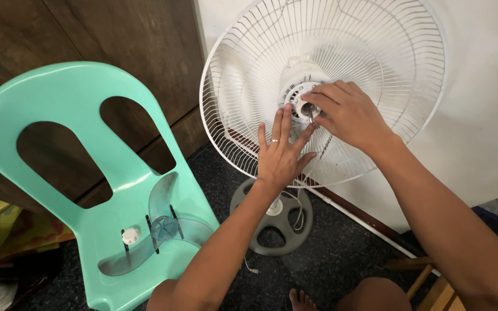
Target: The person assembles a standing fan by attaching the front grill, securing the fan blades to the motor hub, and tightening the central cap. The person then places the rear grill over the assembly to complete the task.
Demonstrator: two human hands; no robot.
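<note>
I see my right hand (344, 112) on the round white plastic hub (301, 103) in the middle of the white wire fan cage (324, 86), with its fingers pinched narrow around the small part that sticks out there. My left hand (280, 152) sits just at 7 o'clock from the hub, spread wide and flat, pressing its palm and fingers on the wires; it holds nothing, and a thin ring shows on one finger. The cage stands upright on a pole over a round grey plastic fan base (272, 216) on the dark floor (329, 265), in front of a white wall (479, 115). At 9 o'clock from the fan stands a mint green plastic chair (76, 115). On its seat lies a clear see-through plastic fan blade (157, 227), and just at 9 o'clock from the blade's middle sits a small round white plastic cap (130, 235). Behind the chair I see dark brown wooden doors (116, 34). My bare foot (304, 299) shows at 6 o'clock.
</note>
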